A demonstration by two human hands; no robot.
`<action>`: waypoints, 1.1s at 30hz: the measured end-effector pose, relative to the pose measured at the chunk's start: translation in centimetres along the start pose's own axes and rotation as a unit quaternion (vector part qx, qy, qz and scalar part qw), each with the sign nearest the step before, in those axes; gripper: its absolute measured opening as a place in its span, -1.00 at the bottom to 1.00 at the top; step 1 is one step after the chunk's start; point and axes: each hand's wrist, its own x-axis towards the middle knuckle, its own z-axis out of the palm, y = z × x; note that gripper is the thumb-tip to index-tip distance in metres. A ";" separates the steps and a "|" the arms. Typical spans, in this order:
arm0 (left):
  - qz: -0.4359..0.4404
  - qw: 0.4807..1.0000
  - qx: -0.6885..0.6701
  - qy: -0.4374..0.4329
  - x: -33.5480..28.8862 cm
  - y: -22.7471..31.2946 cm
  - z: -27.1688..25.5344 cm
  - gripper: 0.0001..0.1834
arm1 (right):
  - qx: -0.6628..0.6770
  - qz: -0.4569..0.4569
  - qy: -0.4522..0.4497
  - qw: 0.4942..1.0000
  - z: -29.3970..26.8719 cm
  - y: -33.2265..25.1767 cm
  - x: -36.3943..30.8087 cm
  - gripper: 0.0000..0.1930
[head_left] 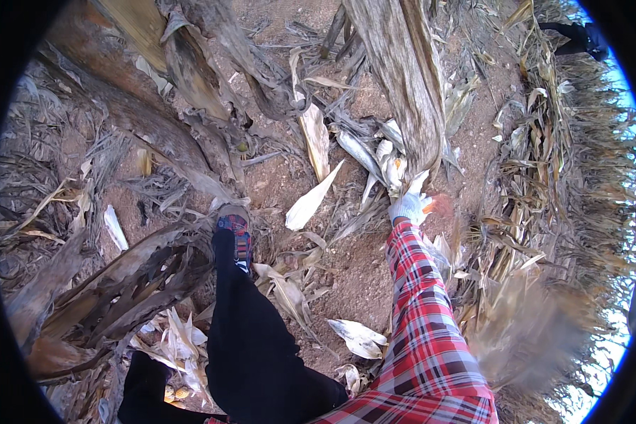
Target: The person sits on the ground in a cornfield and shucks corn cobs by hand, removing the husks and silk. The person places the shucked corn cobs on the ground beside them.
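My right hand (408, 207), in a white glove, reaches out at the end of a red plaid sleeve (431, 304). An orange patch and a reddish blur show at the glove's right side; I cannot tell whether this is part of the glove or something held. The fingers are smeared and partly hidden. Just beyond the hand lies a cluster of pale corn husks (385, 152) with a bit of orange kernels showing. A broad dry corn leaf (406, 78) hangs down close to the glove. My left hand is out of view.
Dry corn stalks (141, 113) crowd the left. A loose husk (314, 201) and another husk (360, 338) lie on reddish soil. My shoe (237, 233) stands among dead leaves. Yellow ears (177, 392) lie at lower left. A dense stalk row (586, 177) runs along the right.
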 end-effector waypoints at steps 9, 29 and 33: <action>0.016 0.999 -0.031 0.000 0.9 -1.4 0.1 -0.77 | 0.056 -0.020 -0.056 0.997 -0.8 -0.4 -4.5 -0.56; 0.017 0.996 -0.078 -0.026 0.5 -3.9 -6.0 -0.70 | 0.101 -0.267 0.050 0.957 4.0 0.0 -18.7 -0.52; -0.003 0.995 -0.097 -0.012 -1.0 -4.8 -9.2 -0.71 | 0.207 -0.333 -0.022 0.919 3.8 -2.8 -27.4 -0.51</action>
